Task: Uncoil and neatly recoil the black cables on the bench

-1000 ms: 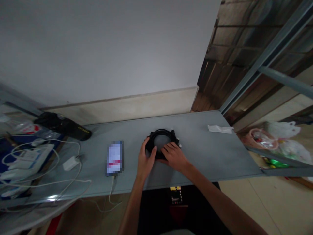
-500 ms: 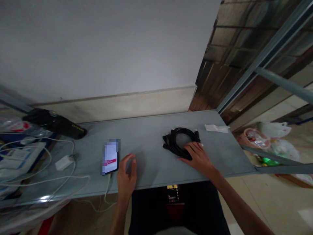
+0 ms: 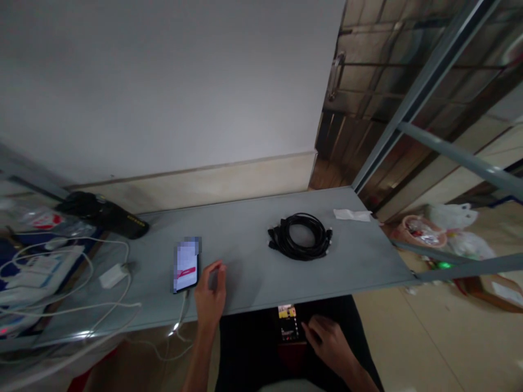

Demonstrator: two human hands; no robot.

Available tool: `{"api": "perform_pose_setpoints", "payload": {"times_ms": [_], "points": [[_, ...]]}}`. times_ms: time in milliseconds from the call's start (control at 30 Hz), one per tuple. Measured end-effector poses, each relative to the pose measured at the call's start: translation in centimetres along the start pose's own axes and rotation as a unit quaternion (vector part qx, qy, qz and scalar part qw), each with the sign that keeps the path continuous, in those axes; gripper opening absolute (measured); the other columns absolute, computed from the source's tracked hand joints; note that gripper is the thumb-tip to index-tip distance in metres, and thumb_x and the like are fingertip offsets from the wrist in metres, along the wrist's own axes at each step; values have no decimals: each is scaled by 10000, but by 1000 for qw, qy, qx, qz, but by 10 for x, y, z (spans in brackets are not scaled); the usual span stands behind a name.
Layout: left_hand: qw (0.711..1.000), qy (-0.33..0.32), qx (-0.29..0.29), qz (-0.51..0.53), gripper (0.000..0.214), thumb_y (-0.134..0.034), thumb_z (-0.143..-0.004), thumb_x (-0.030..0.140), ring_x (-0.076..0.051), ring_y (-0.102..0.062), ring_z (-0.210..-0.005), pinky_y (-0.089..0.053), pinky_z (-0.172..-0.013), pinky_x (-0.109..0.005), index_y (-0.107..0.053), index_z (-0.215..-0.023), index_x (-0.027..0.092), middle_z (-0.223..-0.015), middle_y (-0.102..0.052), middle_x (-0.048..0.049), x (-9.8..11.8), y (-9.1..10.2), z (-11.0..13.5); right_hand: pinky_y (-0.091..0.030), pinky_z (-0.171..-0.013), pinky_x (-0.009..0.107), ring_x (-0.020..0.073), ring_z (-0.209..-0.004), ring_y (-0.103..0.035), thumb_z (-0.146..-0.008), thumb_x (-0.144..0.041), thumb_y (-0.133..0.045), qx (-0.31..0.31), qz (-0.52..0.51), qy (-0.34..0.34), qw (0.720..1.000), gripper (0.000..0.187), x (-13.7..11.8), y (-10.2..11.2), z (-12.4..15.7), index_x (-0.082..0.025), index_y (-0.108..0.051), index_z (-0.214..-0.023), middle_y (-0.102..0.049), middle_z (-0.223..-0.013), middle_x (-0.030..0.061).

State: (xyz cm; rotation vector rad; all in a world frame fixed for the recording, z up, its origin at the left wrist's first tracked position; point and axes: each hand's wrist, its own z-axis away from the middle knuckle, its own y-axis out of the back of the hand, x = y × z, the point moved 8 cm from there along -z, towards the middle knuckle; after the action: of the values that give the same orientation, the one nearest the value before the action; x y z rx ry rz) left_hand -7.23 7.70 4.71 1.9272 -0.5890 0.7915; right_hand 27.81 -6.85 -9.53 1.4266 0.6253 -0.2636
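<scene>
Coiled black cable (image 3: 301, 236) lies alone on the flat grey metal tabletop (image 3: 245, 256), touched by neither hand.

Left hand (image 3: 210, 296) rests at the table's front edge, fingers loosely spread and empty, just right of a lit smartphone with white charging lead (image 3: 187, 264). Right hand (image 3: 329, 338) sits below the table on the lap, relaxed and empty, beside a small dark device with yellow label (image 3: 288, 323).
</scene>
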Motion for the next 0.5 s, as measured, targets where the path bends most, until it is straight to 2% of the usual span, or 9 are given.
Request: {"api": "perform_pose_setpoints", "payload": {"times_ms": [67, 133, 167, 333, 500], "points": [[1000, 5, -1, 8, 427, -631, -1086, 621, -306, -811, -1113, -628, -1056, -481, -750, -1258, 248, -1154, -846, -93, 0, 0, 0, -631, -938, 422, 323, -1075, -821, -1059, -169, -516, -110, 15, -36, 993, 329, 10, -35, 5, -267, -825, -1115, -844, -1168, 129], [1000, 10, -5, 14, 433, -624, -1085, 630, -304, -824, -1068, -639, -1018, -470, -751, -1241, 247, -1095, -853, -87, -1, 0, 0, -602, -1078, 444, 356, -1271, -778, -1027, -145, -542, -177, 24, -45, 983, 413, 14, -56, 5, -258, -815, -1316, -805, -1392, 141], [1000, 13, -8, 14, 435, -620, -1084, 636, -304, -829, -1045, -644, -997, -464, -754, -1226, 247, -1062, -855, -83, -1, -1, 0, -593, -1103, 443, 361, -1304, -766, -1023, -143, -547, -195, 26, -44, 979, 431, 14, -63, 3, -249, -812, -1345, -795, -1423, 145], [1000, 2, -8, 13, 435, -611, -1077, 641, -294, -839, -974, -650, -948, -441, -764, -1180, 246, -1009, -855, -77, -2, -4, 1, -625, -1004, 413, 359, -1183, -823, -951, -58, -550, -221, 34, -57, 973, 439, 9, -87, -14, -216, -858, -1221, -849, -1275, 156], [1000, -24, -8, 4, 410, -607, -1076, 616, -293, -839, -961, -649, -919, -430, -765, -1155, 246, -987, -855, -72, -3, -7, 1, -632, -968, 394, 373, -1189, -826, -935, -81, -628, -202, 22, -82, 976, 369, 5, -103, -24, -205, -860, -1195, -847, -1281, 169]]}}
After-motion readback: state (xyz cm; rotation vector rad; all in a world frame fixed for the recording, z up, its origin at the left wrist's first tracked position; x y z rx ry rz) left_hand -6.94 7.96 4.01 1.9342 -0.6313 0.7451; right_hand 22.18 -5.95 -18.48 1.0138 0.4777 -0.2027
